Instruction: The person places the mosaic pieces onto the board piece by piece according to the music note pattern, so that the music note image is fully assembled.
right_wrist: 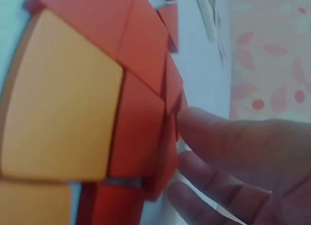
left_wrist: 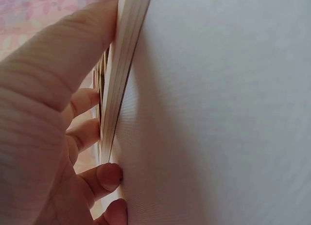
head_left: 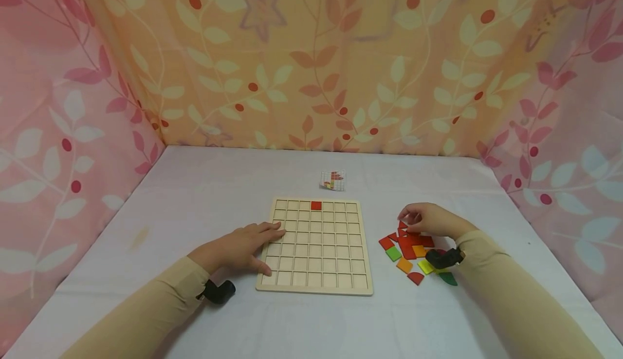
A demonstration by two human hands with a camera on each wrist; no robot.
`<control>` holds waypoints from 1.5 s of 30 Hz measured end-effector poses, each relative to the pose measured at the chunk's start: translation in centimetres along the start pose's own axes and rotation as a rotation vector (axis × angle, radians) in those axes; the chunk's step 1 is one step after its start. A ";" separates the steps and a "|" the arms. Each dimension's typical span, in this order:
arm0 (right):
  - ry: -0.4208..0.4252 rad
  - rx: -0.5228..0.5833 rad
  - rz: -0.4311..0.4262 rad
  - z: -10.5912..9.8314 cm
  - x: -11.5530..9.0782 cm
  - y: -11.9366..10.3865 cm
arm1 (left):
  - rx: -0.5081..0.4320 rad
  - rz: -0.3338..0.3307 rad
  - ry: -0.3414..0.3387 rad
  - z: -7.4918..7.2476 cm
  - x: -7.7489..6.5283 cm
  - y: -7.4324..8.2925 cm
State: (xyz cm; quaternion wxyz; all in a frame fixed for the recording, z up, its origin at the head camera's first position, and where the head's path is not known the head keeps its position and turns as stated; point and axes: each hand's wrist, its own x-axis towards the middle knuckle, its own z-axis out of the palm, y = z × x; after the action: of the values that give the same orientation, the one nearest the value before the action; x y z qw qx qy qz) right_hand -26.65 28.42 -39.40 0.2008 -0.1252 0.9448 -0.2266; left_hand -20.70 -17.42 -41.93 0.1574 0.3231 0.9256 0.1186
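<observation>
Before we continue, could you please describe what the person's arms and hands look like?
The left hand and right hand are bare. Both arms wear plain beige long sleeves, with a small black device at each wrist. No cables are visible.

Leaf-patterned fabric (head_left: 311, 61) borders a white tabletop (head_left: 224, 186) on three sides.

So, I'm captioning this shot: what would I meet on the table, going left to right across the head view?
Left hand → wooden grid board → light green square → right hand.
</observation>
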 end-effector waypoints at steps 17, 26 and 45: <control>-0.018 -0.036 -0.001 0.4 1.0 -0.5 | 0.000 -0.016 0.003 0.1 -0.1 0.0; -0.056 0.015 0.002 -0.2 1.0 -0.5 | 0.011 -0.014 0.005 0.0 -0.1 0.1; -0.042 0.163 -0.095 -0.8 2.4 -3.8 | 0.011 -0.008 0.005 0.0 -0.1 0.1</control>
State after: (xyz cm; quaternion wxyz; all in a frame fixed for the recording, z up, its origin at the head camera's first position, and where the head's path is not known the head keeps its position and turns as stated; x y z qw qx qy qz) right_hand -28.64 24.69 -37.70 0.2190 -0.1578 0.9118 -0.3095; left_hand -20.55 -17.42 -41.88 0.1537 0.3201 0.9279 0.1136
